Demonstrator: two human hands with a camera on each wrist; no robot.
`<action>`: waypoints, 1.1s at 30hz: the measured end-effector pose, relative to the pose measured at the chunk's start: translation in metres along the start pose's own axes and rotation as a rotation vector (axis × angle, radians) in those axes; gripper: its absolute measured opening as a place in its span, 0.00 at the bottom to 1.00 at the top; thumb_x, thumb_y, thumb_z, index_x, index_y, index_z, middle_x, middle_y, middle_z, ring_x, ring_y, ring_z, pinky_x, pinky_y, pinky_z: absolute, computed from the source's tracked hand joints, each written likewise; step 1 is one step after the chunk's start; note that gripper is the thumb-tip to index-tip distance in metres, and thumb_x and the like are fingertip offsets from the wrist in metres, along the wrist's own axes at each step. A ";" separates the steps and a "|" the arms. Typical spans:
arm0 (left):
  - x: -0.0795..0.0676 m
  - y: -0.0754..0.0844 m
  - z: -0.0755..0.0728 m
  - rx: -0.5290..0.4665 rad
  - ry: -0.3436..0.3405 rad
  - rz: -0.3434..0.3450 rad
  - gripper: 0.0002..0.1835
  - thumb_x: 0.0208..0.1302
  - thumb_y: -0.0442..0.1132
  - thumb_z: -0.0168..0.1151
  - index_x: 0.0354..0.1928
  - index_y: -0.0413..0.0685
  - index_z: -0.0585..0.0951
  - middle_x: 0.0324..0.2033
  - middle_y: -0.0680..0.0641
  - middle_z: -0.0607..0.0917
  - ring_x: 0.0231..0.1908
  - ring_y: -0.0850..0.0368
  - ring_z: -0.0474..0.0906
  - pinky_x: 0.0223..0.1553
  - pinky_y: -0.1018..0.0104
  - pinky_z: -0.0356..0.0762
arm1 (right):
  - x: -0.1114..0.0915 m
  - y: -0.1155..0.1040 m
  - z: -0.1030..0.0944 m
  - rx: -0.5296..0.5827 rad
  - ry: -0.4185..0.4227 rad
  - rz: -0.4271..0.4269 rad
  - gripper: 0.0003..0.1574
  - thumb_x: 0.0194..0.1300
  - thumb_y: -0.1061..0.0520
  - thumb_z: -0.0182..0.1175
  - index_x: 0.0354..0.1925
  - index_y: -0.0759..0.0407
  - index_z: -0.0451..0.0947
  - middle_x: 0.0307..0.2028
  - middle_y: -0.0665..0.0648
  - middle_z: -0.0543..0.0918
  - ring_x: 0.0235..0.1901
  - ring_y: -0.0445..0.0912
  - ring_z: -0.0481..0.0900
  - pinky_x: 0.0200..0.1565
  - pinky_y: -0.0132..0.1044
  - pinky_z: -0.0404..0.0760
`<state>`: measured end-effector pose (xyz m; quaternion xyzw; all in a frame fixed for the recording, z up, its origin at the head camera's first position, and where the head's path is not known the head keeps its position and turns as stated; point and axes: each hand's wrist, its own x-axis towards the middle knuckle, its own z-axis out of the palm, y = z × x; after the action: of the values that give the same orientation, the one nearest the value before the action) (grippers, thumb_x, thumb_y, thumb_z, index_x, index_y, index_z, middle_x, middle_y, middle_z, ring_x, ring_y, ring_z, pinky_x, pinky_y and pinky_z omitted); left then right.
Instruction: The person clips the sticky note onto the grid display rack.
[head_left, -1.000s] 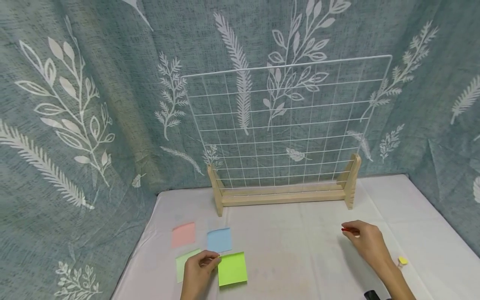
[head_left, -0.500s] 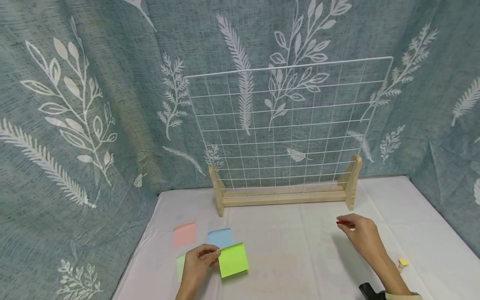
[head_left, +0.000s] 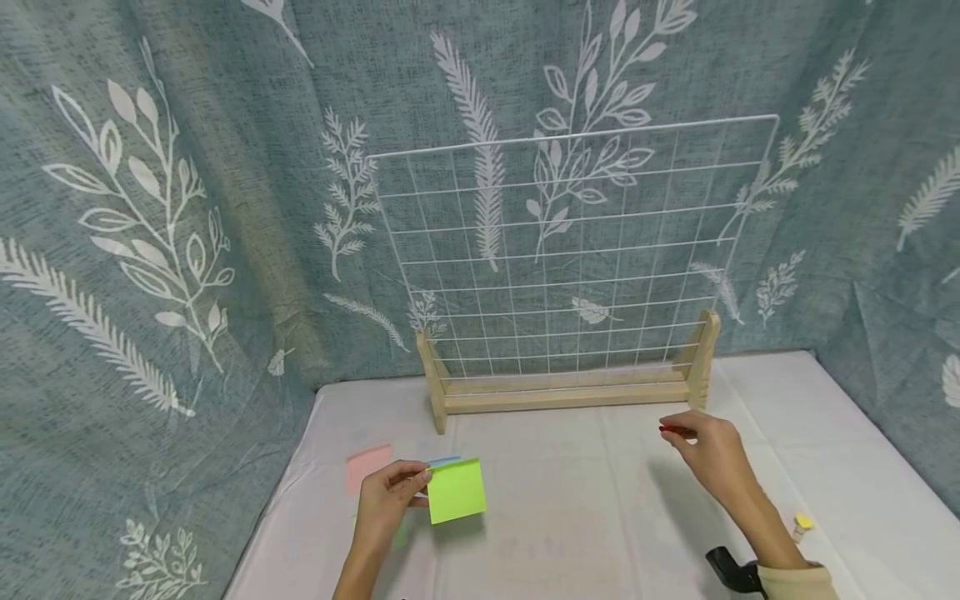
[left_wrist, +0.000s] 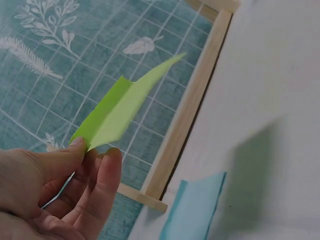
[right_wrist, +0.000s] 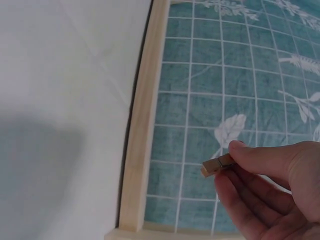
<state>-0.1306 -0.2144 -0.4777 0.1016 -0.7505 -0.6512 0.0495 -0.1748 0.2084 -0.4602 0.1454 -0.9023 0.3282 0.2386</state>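
My left hand [head_left: 385, 502] pinches a bright green sticky note [head_left: 457, 492] by its upper left corner, above the table. In the left wrist view the note [left_wrist: 117, 112] is creased along a strip near one edge. Behind it a blue sticky note [left_wrist: 194, 207] lies on the table; a pink one [head_left: 366, 468] and a pale green one [head_left: 400, 535] are partly covered by the hand. My right hand [head_left: 708, 450] pinches a small wooden clothespin [right_wrist: 215, 166] between thumb and fingers; a red end shows in the head view.
A white wire grid [head_left: 570, 225] stands upright in a wooden base [head_left: 570, 398] at the back of the table. A yellow-topped clothespin [head_left: 802, 525] lies at the right, beside the right forearm. Leaf-patterned cloth [head_left: 247, 208] hangs around the table.
The left hand has raised the bright green sticky note and moved it toward the grid, now overlapping the blue one. The right hand has moved forward and left with its clothespin.
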 end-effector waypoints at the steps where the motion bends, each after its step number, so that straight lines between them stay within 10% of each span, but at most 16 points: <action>1: 0.001 0.000 0.000 0.002 0.002 0.001 0.08 0.63 0.28 0.65 0.42 0.29 0.83 0.31 0.44 0.84 0.30 0.57 0.82 0.32 0.62 0.87 | 0.001 -0.001 0.000 0.000 0.001 -0.004 0.11 0.50 0.71 0.72 0.36 0.66 0.86 0.31 0.59 0.87 0.28 0.52 0.85 0.28 0.43 0.85; 33: 0.019 0.040 -0.009 0.037 0.012 0.076 0.06 0.61 0.24 0.64 0.40 0.29 0.83 0.32 0.40 0.86 0.26 0.54 0.84 0.32 0.64 0.87 | 0.062 -0.037 -0.009 0.087 -0.009 -0.139 0.10 0.54 0.72 0.69 0.38 0.69 0.86 0.36 0.65 0.87 0.34 0.56 0.86 0.33 0.46 0.87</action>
<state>-0.1511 -0.2219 -0.4384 0.0777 -0.7654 -0.6342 0.0767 -0.2083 0.1806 -0.4021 0.2197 -0.8760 0.3491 0.2500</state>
